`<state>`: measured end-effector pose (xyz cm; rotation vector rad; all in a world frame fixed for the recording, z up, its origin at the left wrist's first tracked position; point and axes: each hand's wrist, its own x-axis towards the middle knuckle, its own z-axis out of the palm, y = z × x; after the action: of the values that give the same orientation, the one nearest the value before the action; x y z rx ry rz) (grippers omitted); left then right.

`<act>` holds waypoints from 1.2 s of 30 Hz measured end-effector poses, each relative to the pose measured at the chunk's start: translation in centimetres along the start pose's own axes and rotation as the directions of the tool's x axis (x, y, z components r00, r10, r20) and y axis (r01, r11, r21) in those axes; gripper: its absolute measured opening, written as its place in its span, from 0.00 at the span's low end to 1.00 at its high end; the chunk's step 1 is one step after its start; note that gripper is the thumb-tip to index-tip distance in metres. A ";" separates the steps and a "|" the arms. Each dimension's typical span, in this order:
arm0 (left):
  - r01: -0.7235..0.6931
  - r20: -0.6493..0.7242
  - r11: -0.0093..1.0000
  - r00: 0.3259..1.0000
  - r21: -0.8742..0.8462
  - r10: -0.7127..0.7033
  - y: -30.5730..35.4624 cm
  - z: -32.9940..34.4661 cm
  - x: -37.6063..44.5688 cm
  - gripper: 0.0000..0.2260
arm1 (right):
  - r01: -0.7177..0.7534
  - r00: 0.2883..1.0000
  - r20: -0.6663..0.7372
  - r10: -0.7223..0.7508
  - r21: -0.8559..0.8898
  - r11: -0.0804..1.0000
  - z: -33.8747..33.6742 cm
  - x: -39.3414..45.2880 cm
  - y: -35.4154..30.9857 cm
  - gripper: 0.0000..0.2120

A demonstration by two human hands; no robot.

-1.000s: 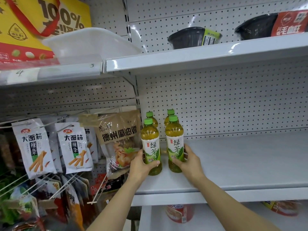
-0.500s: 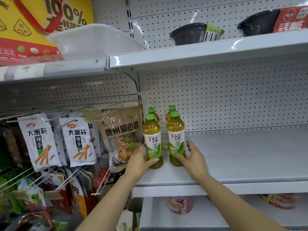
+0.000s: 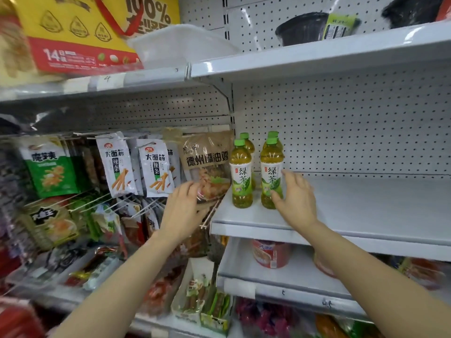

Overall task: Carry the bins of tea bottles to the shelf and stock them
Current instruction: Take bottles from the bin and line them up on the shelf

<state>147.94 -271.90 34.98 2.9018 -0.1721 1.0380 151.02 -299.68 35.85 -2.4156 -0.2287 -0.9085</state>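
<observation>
Several green tea bottles with green caps stand upright at the left end of the white shelf (image 3: 353, 211). The front left bottle (image 3: 241, 176) and front right bottle (image 3: 270, 167) hide most of two more bottles (image 3: 248, 142) behind them. My left hand (image 3: 183, 211) hovers left of the shelf edge, fingers relaxed, holding nothing, in front of a hanging snack bag. My right hand (image 3: 296, 201) is just right of the front right bottle with fingers spread, its thumb against the bottle's lower part. An empty white bin (image 3: 180, 42) lies on the shelf above.
Snack bags (image 3: 156, 169) hang on pegs to the left, right beside the bottles. The bottle shelf stretches bare to the right. Black bowls (image 3: 302, 28) sit on the top shelf, a red tub (image 3: 271, 253) on the shelf below.
Both hands have let go of the two front bottles, which now stand on the shelf. My left hand has drawn back to the left; my right hand has opened.
</observation>
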 end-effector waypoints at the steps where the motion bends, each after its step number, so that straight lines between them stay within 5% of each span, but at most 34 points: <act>1: 0.017 0.005 1.000 1.000 0.015 -0.017 0.1 -1.0 -1.0 0.29 | 0.025 1.000 0.013 -0.025 -0.002 1.000 -0.5 -0.4 -0.2 0.27; 10: 0.195 0.049 0.954 0.976 0.228 -0.211 1.0 -8.9 -11.3 0.29 | 0.294 0.947 0.122 -0.297 0.043 0.955 -3.4 -4.6 -3.4 0.27; 23: 0.382 0.099 0.831 0.885 0.403 -0.455 -3.3 -12.8 -25.4 0.27 | 0.559 0.760 0.277 -0.588 0.183 0.809 2.4 -13.4 -12.3 0.28; 36: 0.610 0.298 0.688 0.623 0.394 -0.723 -11.1 -3.1 -40.5 0.27 | 0.612 0.499 0.591 -0.634 0.278 0.740 18.7 -26.3 -16.6 0.29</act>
<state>116.21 -257.13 11.51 2.9108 1.0519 0.2772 135.98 -274.72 14.16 -2.5415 -1.4686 -0.2262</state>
